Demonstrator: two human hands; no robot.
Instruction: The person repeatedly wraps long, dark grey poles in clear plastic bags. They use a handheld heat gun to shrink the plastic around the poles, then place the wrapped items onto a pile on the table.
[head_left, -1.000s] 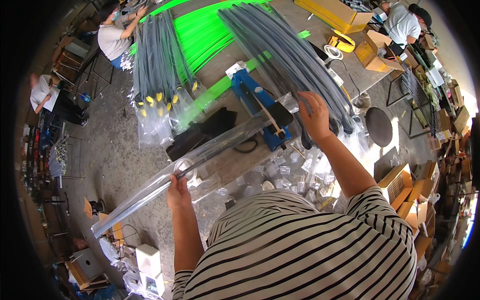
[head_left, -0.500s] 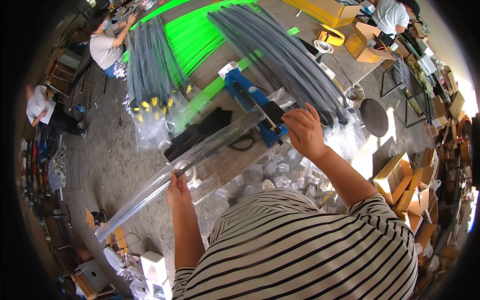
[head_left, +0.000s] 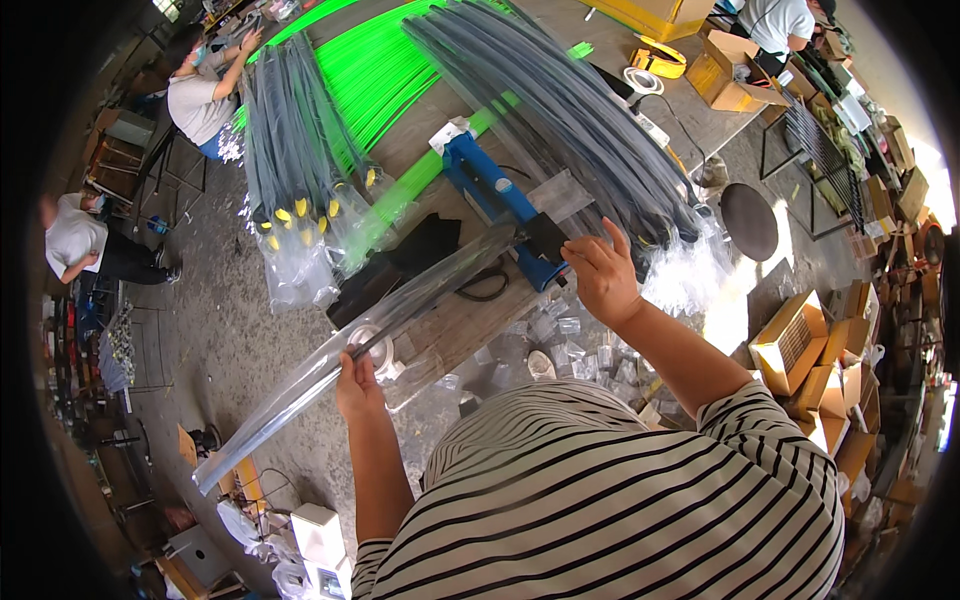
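A long clear plastic sleeve (head_left: pixel 285 420) slants from the lower left up to a blue heat sealer (head_left: pixel 490 185), with dark slender pieces inside it. My left hand (head_left: pixel 360 388) is closed round the sleeve near its middle. The sleeve's upper end reaches the sealer's black handle end (head_left: pixel 545 237); whether it lies between the jaws is hidden. At that handle's right edge, my right hand (head_left: pixel 605 278) pinches with thumb and forefinger, its other fingers raised and loosely bent. A clear plastic flap (head_left: pixel 565 197) sticks out beyond the sealer.
Filled dark sleeves (head_left: pixel 560 110) lie on the table's right, more with yellow tips (head_left: pixel 290 150) on its left, bright green strips (head_left: pixel 375 75) between. A white tape roll (head_left: pixel 373 350) sits under the sleeve. Plastic scraps (head_left: pixel 570 345) litter the floor; cartons (head_left: pixel 790 345) stand right. Other people work farther off.
The view has shifted slightly. My left hand keeps its hold on the sleeve, and my right hand stays at the sealer's handle with its fingers drawn a little closer together.
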